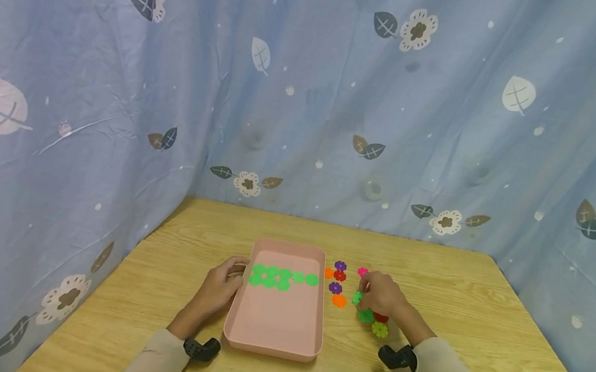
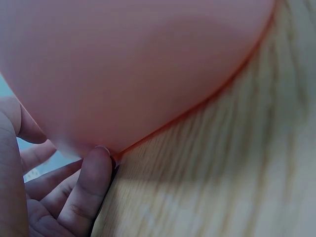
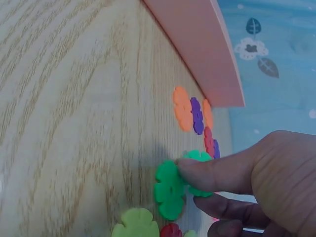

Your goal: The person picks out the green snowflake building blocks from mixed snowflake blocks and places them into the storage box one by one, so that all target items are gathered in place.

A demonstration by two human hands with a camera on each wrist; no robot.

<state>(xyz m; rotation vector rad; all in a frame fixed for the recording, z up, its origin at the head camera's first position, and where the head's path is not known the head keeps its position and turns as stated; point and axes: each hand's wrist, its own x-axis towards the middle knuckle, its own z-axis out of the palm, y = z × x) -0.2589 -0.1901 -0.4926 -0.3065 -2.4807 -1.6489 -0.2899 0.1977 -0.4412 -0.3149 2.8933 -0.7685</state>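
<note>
A pink tray (image 1: pixel 275 324) stands on the table with several green flower-shaped discs (image 1: pixel 285 274) laid in two rows inside. My left hand (image 1: pixel 222 285) rests against the tray's left side, its fingertips at the wall. The left wrist view shows the thumb (image 2: pixel 94 173) touching the pink wall (image 2: pixel 123 74) low near the table. To the right of the tray, my right hand (image 1: pixel 382 294) pinches a green flower-shaped disc (image 3: pixel 198 156) between thumb and fingers. Another green disc (image 3: pixel 169 190) lies right beside the thumb, over a yellow-green disc (image 3: pixel 136 224) and a red disc (image 3: pixel 171 231).
Between tray and right hand lie purple (image 1: pixel 335 288), orange (image 1: pixel 339 301) and red (image 1: pixel 340 275) flower discs. A pink disc (image 1: pixel 362 272) sits beyond the right hand. A blue patterned curtain (image 1: pixel 305 119) hangs behind and beside the wooden table (image 1: pixel 453 326).
</note>
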